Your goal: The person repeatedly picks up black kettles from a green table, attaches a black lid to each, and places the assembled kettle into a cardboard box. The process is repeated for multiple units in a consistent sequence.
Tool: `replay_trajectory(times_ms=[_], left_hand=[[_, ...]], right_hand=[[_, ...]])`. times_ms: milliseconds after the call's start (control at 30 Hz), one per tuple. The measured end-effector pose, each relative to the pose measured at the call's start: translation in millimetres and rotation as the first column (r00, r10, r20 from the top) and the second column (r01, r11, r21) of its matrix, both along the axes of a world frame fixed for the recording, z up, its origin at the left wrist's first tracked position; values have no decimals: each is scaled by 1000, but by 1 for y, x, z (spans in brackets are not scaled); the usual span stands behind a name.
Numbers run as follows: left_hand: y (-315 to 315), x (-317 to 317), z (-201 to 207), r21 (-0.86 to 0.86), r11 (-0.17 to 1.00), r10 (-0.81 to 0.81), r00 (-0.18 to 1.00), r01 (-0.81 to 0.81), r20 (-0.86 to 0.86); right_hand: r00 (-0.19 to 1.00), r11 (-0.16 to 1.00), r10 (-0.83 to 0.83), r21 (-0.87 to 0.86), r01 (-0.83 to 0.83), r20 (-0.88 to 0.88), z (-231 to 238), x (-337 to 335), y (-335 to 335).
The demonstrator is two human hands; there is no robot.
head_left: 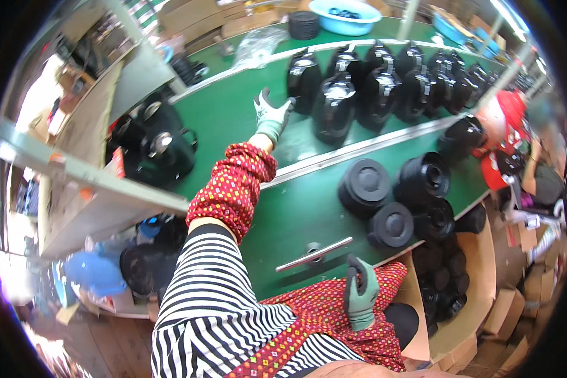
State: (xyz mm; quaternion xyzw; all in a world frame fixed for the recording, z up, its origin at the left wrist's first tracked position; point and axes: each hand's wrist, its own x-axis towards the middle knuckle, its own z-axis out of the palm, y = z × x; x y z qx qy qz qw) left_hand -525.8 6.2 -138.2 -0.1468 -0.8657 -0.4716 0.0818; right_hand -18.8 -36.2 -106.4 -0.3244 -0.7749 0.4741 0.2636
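Observation:
My left hand [273, 116], in a grey-green glove with dark fingertips, reaches out over the green work surface [223, 116]. Its fingers are spread and hold nothing. Just right of it stand several glossy black rounded housings [334, 107] in two rows, apart from the fingers as far as I can see. My right hand [361, 293], gloved alike, hovers above my lap by the near table edge. Its fingers are loosely bent, with nothing visible in them. In front of it lies a thin metal bar [315, 254] on a small round base. Black round lidded parts [365, 183] stand in stacks beyond.
An open carton [479, 277] of black round parts stands at my right. More black housings [160, 145] sit at left beside a metal frame [88, 170]. Clear plastic wrap [258, 47] and a blue basin [345, 19] are at the far side. Another person [545, 170] sits at right.

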Motion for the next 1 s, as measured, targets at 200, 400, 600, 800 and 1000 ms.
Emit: replay_trajectory(times_ms=[200,400,600,800,1000], left_hand=[[-192,20,40,-119,929,304,907,-350,-292],[-250,6,57,-151,897,195,677,-416,-709],[-268,22,53,-244,958,27,897,-150,-442],[-198,191,127,-249,794,-598,634,555,-491],[-188,343,180,-299,297,-948,242,907,-207]], right_hand=[[998,997,56,57,-55,-24,-9,3,-5],[997,996,50,83,-45,-58,-13,3,-4],[983,997,42,-62,-54,-177,-4,9,-6],[990,997,-78,-34,75,-119,68,5,-3],[901,843,31,-473,-257,-433,88,6,16]])
